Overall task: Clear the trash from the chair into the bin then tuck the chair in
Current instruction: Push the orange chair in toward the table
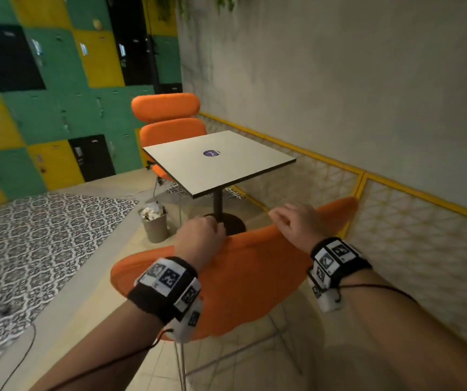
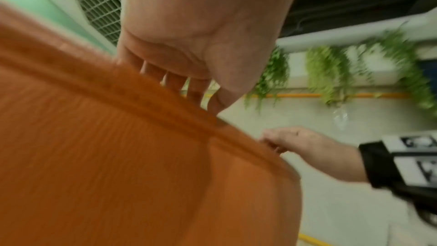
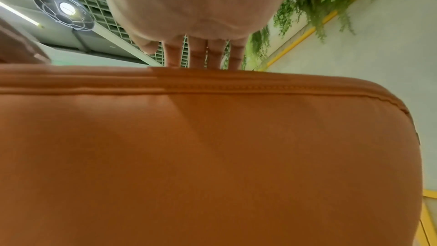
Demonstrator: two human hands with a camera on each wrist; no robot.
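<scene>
Item: orange chair [image 1: 243,277], upholstered, seen from behind. Its backrest top edge was held by both hands, the chair standing just short of the white square table [image 1: 218,162] on its black pedestal.

Left hand [image 1: 201,235]: laid over the left part of the top edge, fingers curled over the far side, thumb kept on the near side, as shown from the left wrist view [image 2: 189,44].

Right hand [image 1: 294,221]: set on the right part of the same edge, apart from the left hand; fingers [image 3: 198,53] were hooked over the rim and the seam of the backrest [image 3: 212,137] was seen just below them.

Bin [image 1: 154,224]: a grey round bin, stood on the floor to the left of the table pedestal, ahead of and left of the left hand; crumpled white trash [image 1: 152,211] was heaped in it up to the rim.

Second orange chair [image 1: 170,119]: placed at the far side of the table.

Patterned black-and-white rug [image 1: 37,244]: spread on the floor to the left of the bin.
</scene>
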